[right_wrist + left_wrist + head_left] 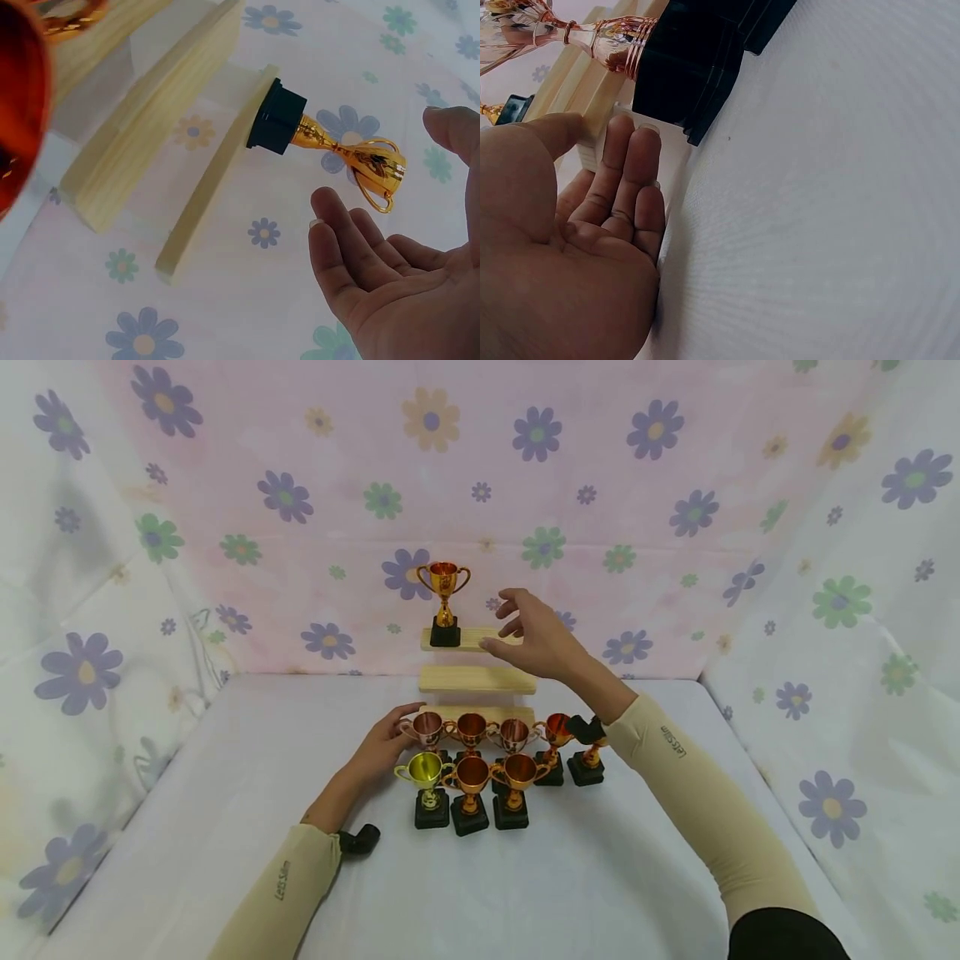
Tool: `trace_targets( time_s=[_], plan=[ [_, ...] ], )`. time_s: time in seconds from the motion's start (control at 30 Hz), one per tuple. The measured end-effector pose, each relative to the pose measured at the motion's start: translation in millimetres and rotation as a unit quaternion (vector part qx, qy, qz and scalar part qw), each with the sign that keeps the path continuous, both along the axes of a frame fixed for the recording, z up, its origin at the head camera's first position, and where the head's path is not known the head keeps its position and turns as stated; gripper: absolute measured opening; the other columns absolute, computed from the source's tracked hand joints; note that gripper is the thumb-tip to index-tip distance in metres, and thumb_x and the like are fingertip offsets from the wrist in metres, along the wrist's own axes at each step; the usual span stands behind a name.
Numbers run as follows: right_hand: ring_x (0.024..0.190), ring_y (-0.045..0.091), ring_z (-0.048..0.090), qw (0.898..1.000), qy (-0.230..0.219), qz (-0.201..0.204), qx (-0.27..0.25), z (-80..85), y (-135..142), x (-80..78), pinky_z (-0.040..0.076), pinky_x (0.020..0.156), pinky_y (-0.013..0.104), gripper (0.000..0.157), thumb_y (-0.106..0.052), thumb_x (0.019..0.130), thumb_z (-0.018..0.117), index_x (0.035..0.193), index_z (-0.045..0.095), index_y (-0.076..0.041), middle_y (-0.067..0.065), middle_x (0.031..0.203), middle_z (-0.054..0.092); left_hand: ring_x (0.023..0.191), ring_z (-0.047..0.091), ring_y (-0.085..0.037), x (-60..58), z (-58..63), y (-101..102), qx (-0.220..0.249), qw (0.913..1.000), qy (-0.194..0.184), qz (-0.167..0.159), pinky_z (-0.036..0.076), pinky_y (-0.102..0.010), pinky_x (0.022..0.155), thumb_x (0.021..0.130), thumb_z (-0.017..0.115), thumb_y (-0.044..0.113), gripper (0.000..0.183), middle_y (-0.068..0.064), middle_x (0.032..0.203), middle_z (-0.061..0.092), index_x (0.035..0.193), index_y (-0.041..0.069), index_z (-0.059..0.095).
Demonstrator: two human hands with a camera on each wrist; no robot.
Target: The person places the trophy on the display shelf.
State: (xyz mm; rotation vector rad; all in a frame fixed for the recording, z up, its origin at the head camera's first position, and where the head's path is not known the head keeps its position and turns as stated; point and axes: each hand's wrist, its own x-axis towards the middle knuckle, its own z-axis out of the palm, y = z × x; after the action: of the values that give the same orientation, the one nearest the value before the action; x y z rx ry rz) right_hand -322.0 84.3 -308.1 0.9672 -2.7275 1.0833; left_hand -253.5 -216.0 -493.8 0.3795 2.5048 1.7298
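A gold trophy cup (444,581) with a black base stands upright at the left end of the top board (480,639) of a wooden three-step stand. My right hand (542,639) hovers to its right, fingers loosely bent and thumb apart, holding nothing; in the right wrist view the gold cup (375,166) is just beyond the fingertips. Low at the stand's left side is my left hand (384,745). In the left wrist view its thumb (559,135) touches the end of a wooden board (600,97), and the other fingers extend beside the stand, below a rose-gold trophy's black base (686,64).
Several trophies stand close together before the stand: a yellow-gold cup (426,770) at front left, copper cups (471,774) beside it, and a red-orange cup (557,729) at right, near the right forearm. The middle board (477,679) bears no cup. Flowered cloth (345,510) hangs behind.
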Motion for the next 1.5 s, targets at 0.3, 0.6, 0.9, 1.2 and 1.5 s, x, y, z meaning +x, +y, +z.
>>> trace_targets(
  time_s=[0.3, 0.6, 0.9, 1.2, 1.5],
  plan=[
    [0.119, 0.029, 0.066, 0.999, 0.031, -0.003, -0.010, -17.5, 24.9, 19.1, 0.054, 0.102, 0.049, 0.071, -0.036, 0.100, 0.075, 0.158, 0.044, -0.009, 0.013, 0.143, 0.057, 0.102, 0.063, -0.016, 9.1, 15.4, 3.5, -0.009, 0.9999, -0.005, -0.002, 0.049, -0.033, 0.097, 0.112, 0.053, 0.011, 0.050, -0.020, 0.117, 0.070, 0.158, -0.003, 0.041],
    [0.121, 0.033, 0.065, 0.997, 0.069, -0.007, -0.041, -29.2, 50.6, 32.5, 0.051, 0.106, 0.052, 0.058, -0.027, 0.100, 0.076, 0.150, 0.055, -0.007, 0.016, 0.143, 0.060, 0.108, 0.067, -0.017, -9.5, -16.9, -3.8, -0.008, 0.9999, 0.005, 0.006, 0.048, -0.043, 0.104, 0.113, 0.052, 0.017, 0.052, -0.018, 0.120, 0.073, 0.163, 0.005, 0.039],
    [0.122, 0.033, 0.064, 0.995, 0.054, -0.009, -0.081, -50.9, 76.0, 42.0, 0.050, 0.106, 0.054, 0.052, -0.020, 0.100, 0.076, 0.146, 0.057, -0.006, 0.016, 0.138, 0.062, 0.105, 0.067, -0.015, -6.6, -16.7, -3.0, -0.007, 0.9998, -0.012, 0.013, 0.044, -0.039, 0.098, 0.113, 0.054, 0.018, 0.052, -0.013, 0.116, 0.073, 0.162, 0.012, 0.041],
    [0.125, 0.031, 0.061, 0.991, 0.087, -0.017, -0.097, -72.6, 102.3, 48.6, 0.049, 0.107, 0.055, 0.047, -0.016, 0.098, 0.077, 0.142, 0.061, -0.007, 0.014, 0.136, 0.065, 0.106, 0.065, -0.016, -7.7, -18.8, -3.4, -0.005, 0.9999, -0.002, 0.011, 0.046, -0.042, 0.104, 0.113, 0.053, 0.020, 0.051, -0.015, 0.118, 0.072, 0.162, 0.010, 0.042],
    [0.126, 0.029, 0.061, 0.989, 0.105, -0.006, -0.107, -94.8, 130.5, 49.6, 0.049, 0.107, 0.052, 0.047, -0.007, 0.094, 0.080, 0.138, 0.063, -0.007, 0.014, 0.135, 0.065, 0.113, 0.067, -0.023, -8.0, -19.3, -2.5, 0.009, 0.9998, -0.012, 0.010, 0.046, -0.048, 0.110, 0.113, 0.055, 0.022, 0.051, -0.016, 0.119, 0.072, 0.161, 0.014, 0.043]
  ],
)
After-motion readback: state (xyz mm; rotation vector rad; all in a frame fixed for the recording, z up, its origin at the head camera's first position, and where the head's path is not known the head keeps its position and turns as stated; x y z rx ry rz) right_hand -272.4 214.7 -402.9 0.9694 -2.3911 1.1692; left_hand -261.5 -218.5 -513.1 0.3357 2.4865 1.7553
